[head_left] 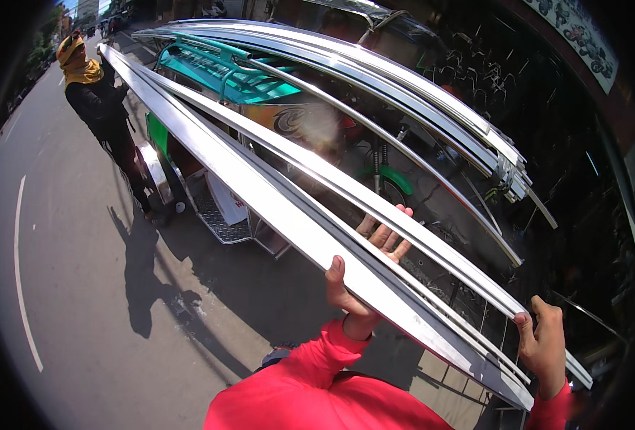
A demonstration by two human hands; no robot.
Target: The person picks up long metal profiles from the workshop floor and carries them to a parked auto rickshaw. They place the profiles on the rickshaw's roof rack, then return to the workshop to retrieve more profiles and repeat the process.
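A white line (17, 254) marks the grey road (73, 301).

Metal bars (281, 208), left hand (350, 304) underneath, street (66, 272)

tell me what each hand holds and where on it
The left hand cups the wide silver bar from beneath, partway along, thumb at its left edge; the right hand grips the slimmer silver bar close to its near end.

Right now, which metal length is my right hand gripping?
The narrow bar across the gap from the broad flat piece: only it passes through your right hand; your left hand cups the broad one.
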